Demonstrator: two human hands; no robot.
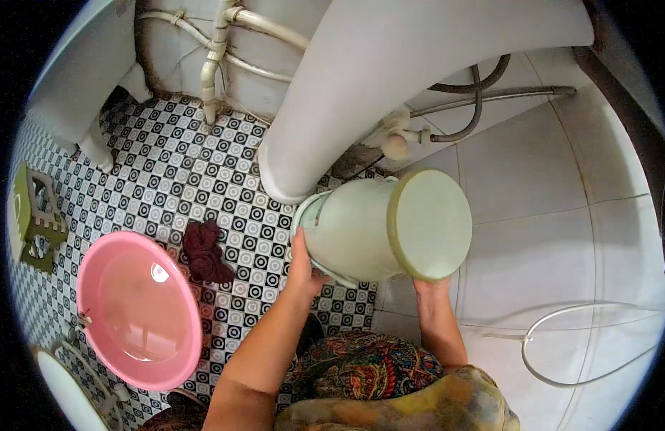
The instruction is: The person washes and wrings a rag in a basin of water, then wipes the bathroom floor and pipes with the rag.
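A pale green bucket (350, 230) is held tilted on its side between my two hands, in front of the white pedestal. Its flat round end, edged in olive, faces right; its wider rim points left. My left hand (303, 266) grips the rim end, with the thumb along the outside. Under the olive-edged end is my right hand (431, 287), its fingers mostly hidden behind the bucket. A crumpled dark maroon cloth (206, 251) lies on the tiled floor left of my left hand.
A pink basin (88, 320) with cloudy water stands on the patterned floor (235, 154) at the left. Beyond it sits a green and white rack (46, 233). The white pedestal (332, 108) rises ahead, near pipes (216, 54). A thin hose (537, 359) loops at the right.
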